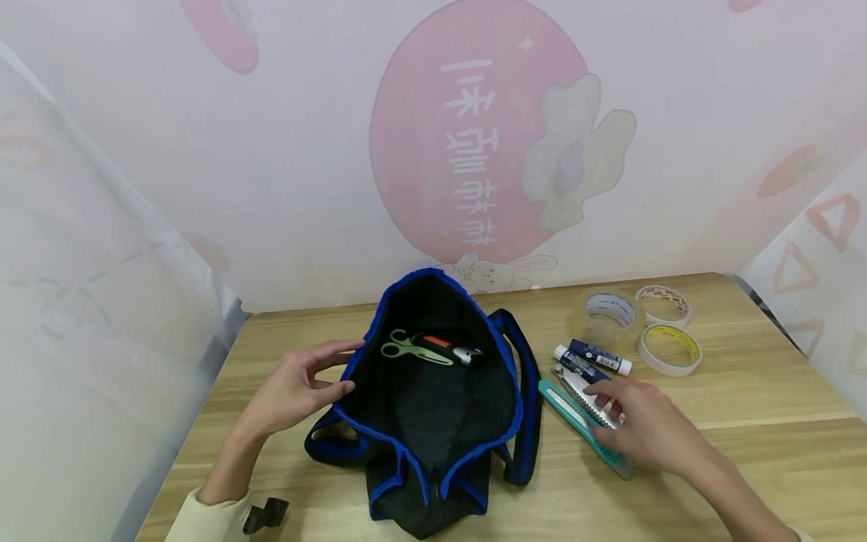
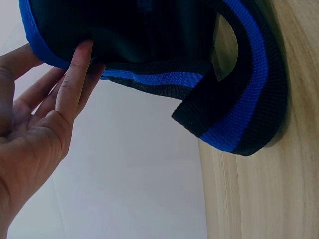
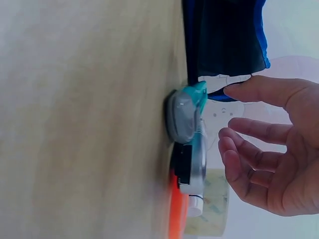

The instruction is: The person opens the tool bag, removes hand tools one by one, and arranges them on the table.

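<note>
A black bag (image 1: 433, 406) with blue trim lies on the table, its mouth spread wide. Inside are pale green scissors (image 1: 413, 348) and a black, orange and silver tool (image 1: 450, 349). My left hand (image 1: 294, 388) pinches the bag's left rim, with fingers along the outer side (image 2: 74, 82). To the right of the bag, my right hand (image 1: 646, 425) hovers over a teal utility knife (image 1: 576, 418) and a silver utility knife (image 1: 584, 393). Its fingers (image 3: 259, 129) are loosely bent and apart from both knives. Something orange (image 3: 177, 206) lies beside the silver knife, mostly hidden by this hand in the head view.
Two glue sticks (image 1: 599, 357) lie behind the knives. Farther back are a clear tape roll (image 1: 612, 320) and two narrower rolls, one with a yellow core (image 1: 670, 350). The bag's strap (image 1: 528, 421) loops out on its right. A printed cloth (image 1: 305, 188) hangs behind the table.
</note>
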Demonstrator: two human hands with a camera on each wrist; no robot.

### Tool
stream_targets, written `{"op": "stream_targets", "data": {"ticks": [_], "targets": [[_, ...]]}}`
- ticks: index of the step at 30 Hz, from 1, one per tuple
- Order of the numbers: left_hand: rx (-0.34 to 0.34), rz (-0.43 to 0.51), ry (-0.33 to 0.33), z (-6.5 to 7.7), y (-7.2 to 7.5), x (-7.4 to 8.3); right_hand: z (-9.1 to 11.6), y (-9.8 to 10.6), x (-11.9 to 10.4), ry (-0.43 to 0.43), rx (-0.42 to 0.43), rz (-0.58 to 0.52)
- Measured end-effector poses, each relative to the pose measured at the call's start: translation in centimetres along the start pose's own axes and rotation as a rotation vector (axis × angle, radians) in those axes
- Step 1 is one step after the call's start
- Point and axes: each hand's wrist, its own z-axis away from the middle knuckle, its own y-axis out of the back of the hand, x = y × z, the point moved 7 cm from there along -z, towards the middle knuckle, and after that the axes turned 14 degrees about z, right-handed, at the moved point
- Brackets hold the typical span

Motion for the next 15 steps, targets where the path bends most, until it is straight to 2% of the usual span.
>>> {"op": "stream_targets", "data": {"ticks": [8, 15], "targets": [[-0.002, 0.004, -0.003, -0.1, 0.0, 0.0, -0.4, 1.3, -1.0, 0.027, 0.037, -0.020], [0.008, -0.028, -0.014, -0.1, 0.2, 0.1, -1.6, 2.9, -2.9, 0.062, 0.089, -0.002]]}}
